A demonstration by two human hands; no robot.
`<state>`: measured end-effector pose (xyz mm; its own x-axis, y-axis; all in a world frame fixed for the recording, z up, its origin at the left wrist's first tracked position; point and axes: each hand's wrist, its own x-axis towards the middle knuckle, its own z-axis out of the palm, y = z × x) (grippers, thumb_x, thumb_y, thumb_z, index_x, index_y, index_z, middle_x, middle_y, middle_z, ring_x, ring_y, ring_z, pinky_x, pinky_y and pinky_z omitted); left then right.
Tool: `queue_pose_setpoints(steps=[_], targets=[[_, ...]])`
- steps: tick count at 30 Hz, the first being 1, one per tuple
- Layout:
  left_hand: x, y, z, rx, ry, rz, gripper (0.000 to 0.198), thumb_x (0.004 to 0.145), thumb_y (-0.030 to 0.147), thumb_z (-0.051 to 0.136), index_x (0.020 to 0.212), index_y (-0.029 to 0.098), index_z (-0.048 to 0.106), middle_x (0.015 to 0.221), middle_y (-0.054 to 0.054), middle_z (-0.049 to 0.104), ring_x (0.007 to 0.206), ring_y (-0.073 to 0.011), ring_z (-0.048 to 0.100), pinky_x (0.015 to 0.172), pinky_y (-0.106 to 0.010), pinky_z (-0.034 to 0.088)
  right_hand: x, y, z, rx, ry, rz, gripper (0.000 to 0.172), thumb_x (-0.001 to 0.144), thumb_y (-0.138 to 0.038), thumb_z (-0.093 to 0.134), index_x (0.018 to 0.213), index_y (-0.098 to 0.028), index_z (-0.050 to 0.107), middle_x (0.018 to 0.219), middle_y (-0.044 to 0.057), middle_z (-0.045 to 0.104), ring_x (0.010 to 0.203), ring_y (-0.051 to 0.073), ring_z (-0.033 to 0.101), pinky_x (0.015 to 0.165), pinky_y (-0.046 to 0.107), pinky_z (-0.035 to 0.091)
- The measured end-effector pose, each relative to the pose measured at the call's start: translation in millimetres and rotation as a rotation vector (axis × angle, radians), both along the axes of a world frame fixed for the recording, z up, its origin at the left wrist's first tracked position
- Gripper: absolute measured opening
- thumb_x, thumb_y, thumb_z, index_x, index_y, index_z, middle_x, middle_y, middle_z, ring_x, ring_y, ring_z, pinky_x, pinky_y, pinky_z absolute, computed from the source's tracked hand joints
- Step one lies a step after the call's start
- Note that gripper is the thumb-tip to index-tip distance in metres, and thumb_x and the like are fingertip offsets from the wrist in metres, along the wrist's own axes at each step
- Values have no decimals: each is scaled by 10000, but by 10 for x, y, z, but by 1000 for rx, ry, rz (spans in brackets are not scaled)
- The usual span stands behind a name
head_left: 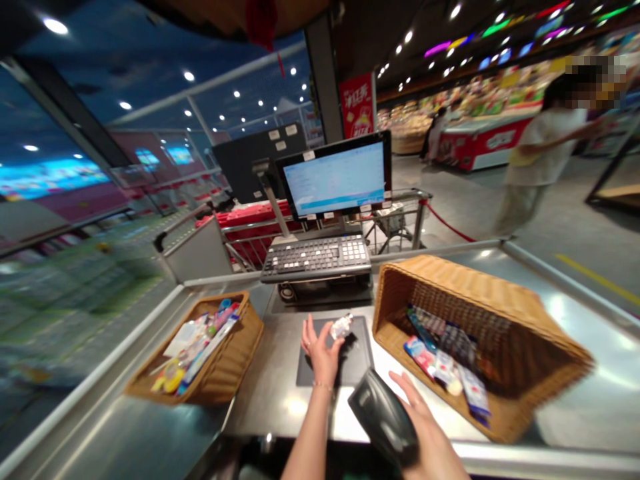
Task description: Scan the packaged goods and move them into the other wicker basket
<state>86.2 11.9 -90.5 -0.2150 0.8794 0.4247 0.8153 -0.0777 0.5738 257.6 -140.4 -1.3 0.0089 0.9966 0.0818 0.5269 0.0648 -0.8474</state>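
Over the grey mat on the metal counter, my left hand pinches a small white, shiny package between thumb and fingertips, its other fingers raised. My right hand is closed round a black handheld scanner at the front of the counter; the scanner's head points up and left. A wicker basket with mixed small items stands to the left. To the right, a larger wicker basket lies tilted with its opening towards me, several packets inside it.
Behind the mat stand a black keyboard and a lit monitor, with a second dark screen at left. Metal rails and carts are beyond the counter. A person stands at the back right.
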Motion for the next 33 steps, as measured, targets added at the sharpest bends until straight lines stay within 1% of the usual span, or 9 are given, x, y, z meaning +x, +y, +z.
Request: queue_pose_setpoints(steps=[3, 8, 12, 18, 21, 24, 28, 31, 33], targets=[[-18, 2, 6, 8, -4, 7, 340, 713, 248, 709, 1049, 293, 677, 1531, -77, 290, 1416, -321, 222, 1114, -556, 248, -16, 5, -43, 4, 30, -12, 459, 766, -436, 444, 1075, -205, 693, 1416, 211, 492, 1387, 373, 353, 1033, 542, 410], [-63, 13, -5, 24, -4, 8, 349, 706, 241, 714, 1050, 290, 682, 1527, -83, 293, 1417, -322, 212, 1113, -549, 256, -7, 14, -128, -8, 46, 31, 468, 745, -431, 490, 1117, -214, 672, 1434, 209, 468, 1404, 375, 315, 1048, 570, 380], [-108, 12, -10, 35, -17, 17, 341, 720, 251, 700, 1057, 297, 680, 1530, -73, 294, 1419, -320, 209, 1114, -562, 248, -3, 24, -178, -39, 92, 25, 482, 787, -448, 431, 1110, -194, 682, 1466, 213, 431, 1409, 349, 318, 1037, 525, 415], [-172, 2, 8, 46, -31, 30, 342, 725, 249, 700, 1065, 283, 679, 1528, -88, 288, 1421, -321, 200, 1116, -556, 246, -8, 3, -90, 24, -52, 61, 497, 733, -423, 480, 1120, -183, 678, 1409, 220, 498, 1385, 383, 354, 1031, 565, 401], [-215, -1, 7, 53, -31, 33, 336, 731, 259, 697, 1066, 287, 680, 1535, -75, 276, 1426, -316, 190, 1128, -542, 234, -14, -2, -63, 21, -55, 63, 504, 735, -433, 474, 1117, -176, 679, 1401, 234, 502, 1373, 391, 371, 1018, 568, 415], [-263, -2, -1, 57, -31, 35, 345, 726, 251, 703, 1069, 286, 681, 1535, -73, 272, 1426, -311, 187, 1137, -527, 228, -24, 8, -85, 10, -39, 59, 511, 745, -460, 456, 1104, -180, 689, 1406, 238, 496, 1367, 399, 376, 1009, 568, 425], [-311, -10, 3, 73, -49, 37, 341, 728, 233, 696, 1064, 287, 681, 1532, -64, 277, 1430, -299, 176, 1144, -515, 230, -38, 21, -124, -34, 20, 49, 514, 775, -488, 419, 1101, -200, 692, 1428, 225, 472, 1377, 368, 371, 983, 508, 469], [-334, -17, 15, 80, -62, 44, 335, 730, 235, 692, 1059, 296, 681, 1529, -54, 285, 1430, -295, 180, 1145, -519, 232, -45, 17, -108, -29, -6, 45, 492, 754, -493, 461, 1107, -236, 688, 1416, 202, 496, 1379, 363, 370, 1023, 522, 428], [-348, -17, 18, 83, -65, 51, 333, 731, 239, 692, 1059, 295, 681, 1528, -57, 284, 1427, -295, 187, 1146, -519, 231, -48, 11, -79, -19, -30, 42, 492, 751, -491, 462, 1100, -232, 693, 1403, 204, 511, 1372, 367, 380, 1035, 530, 413]])
